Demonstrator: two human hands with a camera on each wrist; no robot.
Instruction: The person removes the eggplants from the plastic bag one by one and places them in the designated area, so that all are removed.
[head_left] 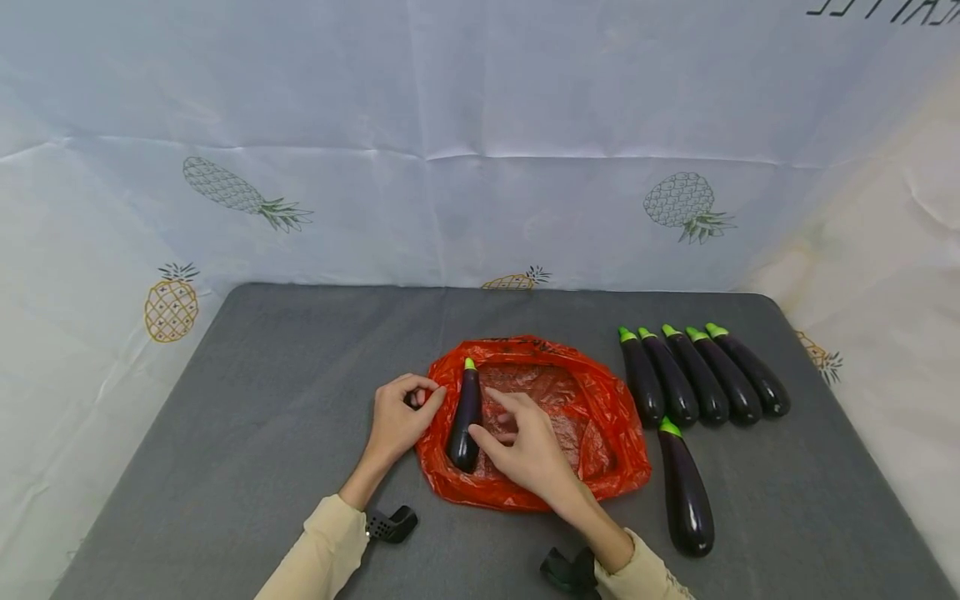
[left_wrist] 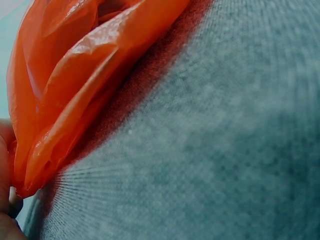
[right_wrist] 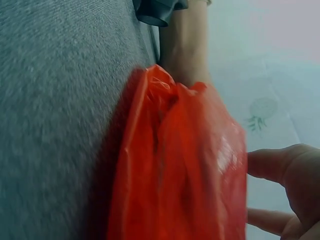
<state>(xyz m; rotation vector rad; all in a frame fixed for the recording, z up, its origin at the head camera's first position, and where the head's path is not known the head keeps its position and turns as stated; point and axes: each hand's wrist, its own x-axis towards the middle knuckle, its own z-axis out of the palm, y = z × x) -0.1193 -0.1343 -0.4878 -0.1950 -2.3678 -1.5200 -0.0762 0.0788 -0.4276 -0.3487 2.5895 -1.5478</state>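
A red plastic bag (head_left: 628,454) lies opened out on the grey table, its rim spread into a wide oval. One eggplant (head_left: 467,421), dark purple with a green cap, lies lengthwise at the left inside it. At the bag's left edge my left hand (head_left: 399,421) pinches the rim; the gathered red film (left_wrist: 75,95) shows between fingers in the left wrist view. My right hand (head_left: 528,450) is over the bag just right of that eggplant, thumb and fingers apart, holding nothing. The bag's side (right_wrist: 185,165) partly hides its fingertips in the right wrist view.
Right of the bag, several eggplants (head_left: 701,375) lie side by side with green caps pointing away. Another eggplant (head_left: 686,500) lies nearer, its cap touching the row. The grey table (head_left: 247,400) ends at a pineapple-print cloth (head_left: 465,217) behind.
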